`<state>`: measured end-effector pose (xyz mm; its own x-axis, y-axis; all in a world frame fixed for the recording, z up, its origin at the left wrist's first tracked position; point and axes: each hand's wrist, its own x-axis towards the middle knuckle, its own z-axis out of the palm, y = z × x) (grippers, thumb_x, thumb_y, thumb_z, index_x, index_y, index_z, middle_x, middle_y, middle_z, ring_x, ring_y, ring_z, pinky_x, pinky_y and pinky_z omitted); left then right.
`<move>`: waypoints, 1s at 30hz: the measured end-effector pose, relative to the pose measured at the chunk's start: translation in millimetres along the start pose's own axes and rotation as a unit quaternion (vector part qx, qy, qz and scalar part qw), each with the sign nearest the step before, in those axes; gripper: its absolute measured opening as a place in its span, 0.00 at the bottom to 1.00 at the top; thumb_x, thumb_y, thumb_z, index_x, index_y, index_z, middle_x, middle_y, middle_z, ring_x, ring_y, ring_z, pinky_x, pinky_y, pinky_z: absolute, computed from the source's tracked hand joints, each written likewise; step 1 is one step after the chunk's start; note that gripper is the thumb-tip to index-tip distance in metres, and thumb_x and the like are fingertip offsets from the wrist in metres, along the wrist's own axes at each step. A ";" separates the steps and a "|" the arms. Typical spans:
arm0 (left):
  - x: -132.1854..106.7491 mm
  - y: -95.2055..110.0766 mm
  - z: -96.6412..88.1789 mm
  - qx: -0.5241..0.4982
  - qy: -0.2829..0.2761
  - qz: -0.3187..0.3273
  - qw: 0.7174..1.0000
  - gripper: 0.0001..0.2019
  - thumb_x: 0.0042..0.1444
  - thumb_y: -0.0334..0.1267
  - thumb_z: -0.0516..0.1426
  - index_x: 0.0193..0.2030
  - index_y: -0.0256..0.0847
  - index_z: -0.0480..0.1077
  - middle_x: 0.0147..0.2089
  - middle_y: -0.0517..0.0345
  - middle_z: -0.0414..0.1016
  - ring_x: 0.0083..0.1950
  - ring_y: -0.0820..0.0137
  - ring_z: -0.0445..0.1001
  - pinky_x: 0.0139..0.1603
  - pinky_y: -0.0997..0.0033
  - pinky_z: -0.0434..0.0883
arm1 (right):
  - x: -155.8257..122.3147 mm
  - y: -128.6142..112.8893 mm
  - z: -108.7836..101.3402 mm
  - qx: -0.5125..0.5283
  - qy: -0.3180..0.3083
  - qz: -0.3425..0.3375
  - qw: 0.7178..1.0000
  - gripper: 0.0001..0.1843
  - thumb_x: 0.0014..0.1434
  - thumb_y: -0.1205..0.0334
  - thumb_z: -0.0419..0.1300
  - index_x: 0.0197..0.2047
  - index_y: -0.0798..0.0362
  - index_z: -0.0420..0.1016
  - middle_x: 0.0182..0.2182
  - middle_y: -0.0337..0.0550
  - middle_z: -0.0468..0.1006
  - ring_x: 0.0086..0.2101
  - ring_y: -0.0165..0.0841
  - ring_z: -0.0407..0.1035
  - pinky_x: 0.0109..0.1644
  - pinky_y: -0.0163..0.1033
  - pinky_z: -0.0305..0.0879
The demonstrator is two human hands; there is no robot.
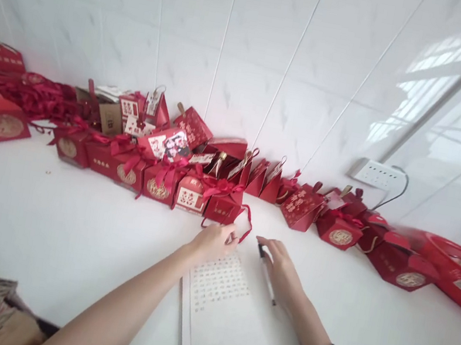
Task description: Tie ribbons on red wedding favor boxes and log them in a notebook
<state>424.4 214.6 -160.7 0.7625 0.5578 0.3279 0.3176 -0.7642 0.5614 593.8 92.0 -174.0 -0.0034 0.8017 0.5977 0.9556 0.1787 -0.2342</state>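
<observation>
The left hand [214, 242] has its fingers pinched together on the red ribbon [246, 227] trailing from a small red gift box [224, 206] at its 12 o'clock. At its 3 o'clock, the right hand [282, 271] is clasped loosely round a black pen [261, 253]. A printed sheet [225, 326] lies on the white tabletop [47, 223] at 6 o'clock.

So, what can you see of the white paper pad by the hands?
The white rectangular paper pad lies flat and slanted on the white countertop. Rows of small handwriting fill its upper half; the lower half is blank. The left hand rests at its top edge; the right hand, with a thin black pen, touches its right edge.
</observation>
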 end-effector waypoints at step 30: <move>-5.5 3.9 -5.2 0.007 0.006 0.032 0.999 0.08 0.54 0.36 0.47 0.26 0.42 0.60 0.18 0.64 0.61 0.22 0.72 0.62 0.29 0.72 0.60 | 93.4 127.0 -36.5 -0.028 0.290 0.371 0.882 0.11 0.54 0.57 0.49 0.28 0.55 0.66 0.28 0.52 0.71 0.31 0.40 0.68 0.36 0.44 0.63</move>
<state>418.5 210.3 -156.3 0.7754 0.5105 0.3716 0.2757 -0.8032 0.5280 725.6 168.7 -120.0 0.7648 0.2567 0.5910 0.6443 -0.3148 -0.6970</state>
